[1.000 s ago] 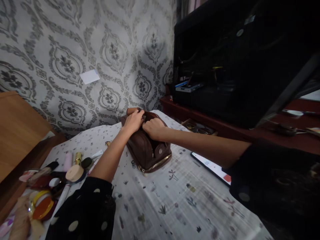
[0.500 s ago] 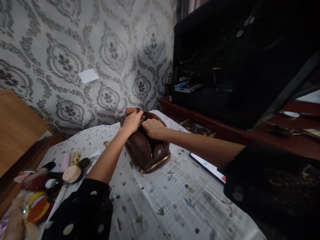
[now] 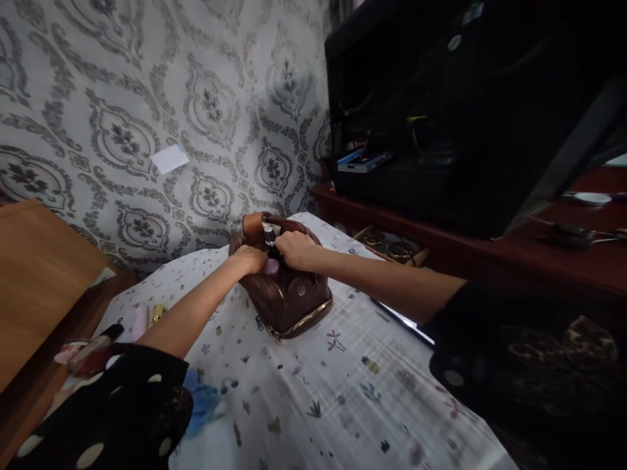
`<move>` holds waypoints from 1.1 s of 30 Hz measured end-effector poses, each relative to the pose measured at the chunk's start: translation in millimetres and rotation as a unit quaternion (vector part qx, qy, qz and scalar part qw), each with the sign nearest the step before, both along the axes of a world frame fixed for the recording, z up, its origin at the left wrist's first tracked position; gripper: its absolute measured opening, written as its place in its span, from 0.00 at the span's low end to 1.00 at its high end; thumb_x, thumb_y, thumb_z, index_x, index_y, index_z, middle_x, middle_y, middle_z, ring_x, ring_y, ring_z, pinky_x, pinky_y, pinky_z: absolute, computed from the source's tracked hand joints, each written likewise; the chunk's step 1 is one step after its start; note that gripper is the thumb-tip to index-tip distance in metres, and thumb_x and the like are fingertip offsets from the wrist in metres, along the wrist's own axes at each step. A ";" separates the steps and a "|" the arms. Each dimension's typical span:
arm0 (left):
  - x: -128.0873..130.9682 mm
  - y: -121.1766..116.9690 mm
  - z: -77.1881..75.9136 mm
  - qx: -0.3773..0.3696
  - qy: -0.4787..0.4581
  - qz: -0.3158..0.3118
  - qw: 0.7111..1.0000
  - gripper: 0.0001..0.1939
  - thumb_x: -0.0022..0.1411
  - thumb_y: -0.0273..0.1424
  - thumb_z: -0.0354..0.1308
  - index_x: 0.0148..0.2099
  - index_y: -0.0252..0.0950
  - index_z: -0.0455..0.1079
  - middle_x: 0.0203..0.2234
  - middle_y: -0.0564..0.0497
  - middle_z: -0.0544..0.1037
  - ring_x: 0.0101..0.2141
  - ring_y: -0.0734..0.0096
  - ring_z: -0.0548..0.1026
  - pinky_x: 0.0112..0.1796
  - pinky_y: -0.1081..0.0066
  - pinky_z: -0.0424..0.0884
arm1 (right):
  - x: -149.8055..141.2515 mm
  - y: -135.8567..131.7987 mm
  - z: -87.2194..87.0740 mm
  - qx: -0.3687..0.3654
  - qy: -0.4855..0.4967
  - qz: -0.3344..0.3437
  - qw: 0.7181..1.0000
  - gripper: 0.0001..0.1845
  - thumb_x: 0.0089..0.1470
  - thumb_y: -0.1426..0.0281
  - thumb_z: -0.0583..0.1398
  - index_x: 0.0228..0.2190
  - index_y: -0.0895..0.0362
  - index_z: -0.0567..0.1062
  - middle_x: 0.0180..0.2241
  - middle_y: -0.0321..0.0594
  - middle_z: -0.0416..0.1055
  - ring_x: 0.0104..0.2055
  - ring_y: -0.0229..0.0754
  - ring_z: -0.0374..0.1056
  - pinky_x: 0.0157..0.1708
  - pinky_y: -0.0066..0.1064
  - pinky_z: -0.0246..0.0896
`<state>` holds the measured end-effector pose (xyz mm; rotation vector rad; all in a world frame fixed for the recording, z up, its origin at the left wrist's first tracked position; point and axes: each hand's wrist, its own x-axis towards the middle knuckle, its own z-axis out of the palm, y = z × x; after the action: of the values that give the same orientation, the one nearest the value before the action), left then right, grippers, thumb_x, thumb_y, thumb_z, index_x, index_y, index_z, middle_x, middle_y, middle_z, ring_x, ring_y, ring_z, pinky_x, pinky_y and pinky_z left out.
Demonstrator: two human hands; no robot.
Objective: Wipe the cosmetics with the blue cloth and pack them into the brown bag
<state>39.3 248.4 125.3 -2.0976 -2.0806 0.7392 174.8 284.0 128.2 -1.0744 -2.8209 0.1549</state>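
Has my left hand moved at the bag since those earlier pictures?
Yes. Your left hand has come nearer to you at the mouth of the brown bag, now farther below the white card on the wall.

Black sleeves (image 3: 117,408) with pale dots (image 3: 91,455), perhaps brownish embroidery (image 3: 590,339)

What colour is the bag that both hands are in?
The bag is dark brown. It shows best in the head view.
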 end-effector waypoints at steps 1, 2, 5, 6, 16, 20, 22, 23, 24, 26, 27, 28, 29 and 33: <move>0.7 -1.5 -1.6 -0.001 0.005 0.003 1.000 0.17 0.62 0.30 0.56 0.53 0.36 0.72 0.49 0.38 0.78 0.49 0.55 0.78 0.46 0.67 0.73 | 0.8 -0.7 0.1 0.000 0.001 0.003 1.000 0.17 0.59 0.77 0.57 0.49 0.63 0.78 0.47 0.57 0.76 0.52 0.53 0.72 0.49 0.35 0.68; 1.0 -3.0 -2.6 -0.002 0.009 0.005 1.000 0.17 0.63 0.29 0.55 0.54 0.35 0.71 0.51 0.38 0.77 0.49 0.55 0.77 0.46 0.66 0.73 | 1.6 -1.6 0.3 0.002 0.002 0.006 1.000 0.18 0.59 0.77 0.57 0.49 0.63 0.77 0.47 0.57 0.76 0.53 0.54 0.72 0.49 0.36 0.68; -0.2 -5.8 -4.1 0.002 0.011 0.008 1.000 0.18 0.63 0.26 0.53 0.55 0.34 0.69 0.53 0.38 0.75 0.51 0.57 0.77 0.47 0.67 0.73 | 3.2 -4.2 1.4 0.008 0.003 0.012 1.000 0.18 0.59 0.77 0.56 0.49 0.64 0.77 0.48 0.58 0.75 0.53 0.55 0.72 0.49 0.38 0.68; -1.1 -6.0 -4.7 0.004 0.010 0.009 1.000 0.18 0.63 0.26 0.54 0.55 0.34 0.69 0.53 0.39 0.75 0.51 0.57 0.76 0.47 0.68 0.73 | 3.4 -5.0 1.9 0.011 0.002 0.013 1.000 0.18 0.59 0.78 0.56 0.49 0.64 0.76 0.48 0.59 0.75 0.53 0.55 0.72 0.50 0.38 0.68; -5.1 -3.6 -13.6 0.000 -0.005 0.026 1.000 0.17 0.67 0.36 0.57 0.55 0.35 0.68 0.51 0.44 0.73 0.47 0.62 0.75 0.46 0.57 0.74 | 5.4 -8.0 5.9 0.019 -0.015 0.012 1.000 0.17 0.60 0.76 0.55 0.50 0.65 0.75 0.50 0.58 0.74 0.53 0.54 0.71 0.51 0.37 0.67; -5.4 -4.1 -13.2 -0.005 -0.002 0.024 1.000 0.18 0.67 0.37 0.57 0.56 0.35 0.67 0.51 0.44 0.72 0.47 0.61 0.74 0.46 0.57 0.74 | 4.5 -10.3 7.8 0.016 -0.024 0.016 0.999 0.17 0.59 0.75 0.57 0.49 0.65 0.76 0.50 0.59 0.73 0.52 0.55 0.72 0.50 0.38 0.67; -5.9 -3.9 -12.7 -0.005 -0.002 0.020 1.000 0.18 0.67 0.37 0.57 0.56 0.35 0.67 0.51 0.44 0.72 0.47 0.61 0.74 0.46 0.57 0.74 | 2.5 -11.9 9.2 0.013 -0.028 0.014 0.999 0.16 0.59 0.75 0.57 0.48 0.65 0.77 0.49 0.59 0.74 0.51 0.56 0.72 0.48 0.39 0.68; -6.1 -3.7 -12.4 -0.006 -0.002 0.019 1.000 0.18 0.67 0.37 0.57 0.56 0.35 0.67 0.51 0.44 0.72 0.47 0.61 0.74 0.46 0.57 0.74 | 1.5 -12.8 10.1 0.013 -0.030 0.014 0.999 0.16 0.59 0.75 0.58 0.48 0.65 0.77 0.49 0.59 0.74 0.51 0.56 0.73 0.47 0.39 0.69; -6.3 -3.4 -12.1 -0.006 -0.002 0.018 1.000 0.18 0.67 0.37 0.57 0.56 0.35 0.67 0.51 0.44 0.72 0.47 0.61 0.74 0.46 0.57 0.74 | 0.8 -13.8 11.3 0.014 -0.030 0.014 0.999 0.16 0.59 0.75 0.58 0.48 0.65 0.77 0.48 0.60 0.74 0.51 0.56 0.73 0.47 0.38 0.69; -5.9 -2.8 -11.2 -0.009 -0.003 0.019 1.000 0.18 0.67 0.37 0.57 0.56 0.35 0.67 0.51 0.44 0.72 0.47 0.61 0.74 0.46 0.56 0.74 | 0.4 -16.1 14.6 0.021 -0.028 0.019 0.999 0.17 0.58 0.76 0.58 0.48 0.65 0.77 0.49 0.60 0.74 0.51 0.56 0.72 0.47 0.37 0.68; -5.4 -2.6 -10.5 -0.011 -0.003 0.021 1.000 0.18 0.67 0.37 0.57 0.56 0.35 0.67 0.51 0.44 0.72 0.47 0.61 0.74 0.46 0.56 0.74 | 1.1 -17.2 16.9 0.026 -0.025 0.022 0.999 0.17 0.58 0.76 0.58 0.48 0.65 0.77 0.48 0.60 0.74 0.52 0.55 0.72 0.47 0.36 0.68; -4.6 -2.4 -9.7 -0.014 -0.003 0.023 1.000 0.18 0.67 0.37 0.57 0.56 0.35 0.67 0.51 0.44 0.72 0.47 0.61 0.74 0.46 0.57 0.74 | 2.3 -18.2 19.6 0.031 -0.020 0.025 0.999 0.17 0.58 0.76 0.58 0.48 0.66 0.77 0.48 0.60 0.75 0.51 0.55 0.72 0.47 0.36 0.67; -3.7 -2.3 -8.7 -0.016 -0.003 0.026 1.000 0.18 0.67 0.37 0.57 0.56 0.35 0.67 0.51 0.44 0.72 0.47 0.61 0.74 0.46 0.57 0.74 | 4.1 -19.0 22.6 0.037 -0.015 0.027 0.999 0.16 0.58 0.76 0.58 0.47 0.66 0.77 0.47 0.60 0.75 0.51 0.55 0.72 0.47 0.35 0.67; 1.0 -0.9 -3.7 -0.016 -0.009 0.030 0.999 0.18 0.67 0.37 0.57 0.56 0.35 0.67 0.51 0.44 0.72 0.47 0.62 0.74 0.46 0.57 0.74 | 16.4 -20.3 34.4 0.065 0.019 0.032 0.997 0.16 0.61 0.75 0.53 0.43 0.63 0.79 0.43 0.56 0.77 0.48 0.52 0.73 0.45 0.33 0.65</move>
<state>40.3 247.5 121.6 -2.0731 -2.1638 0.7700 191.2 263.7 162.6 -0.9432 -2.7891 -0.0039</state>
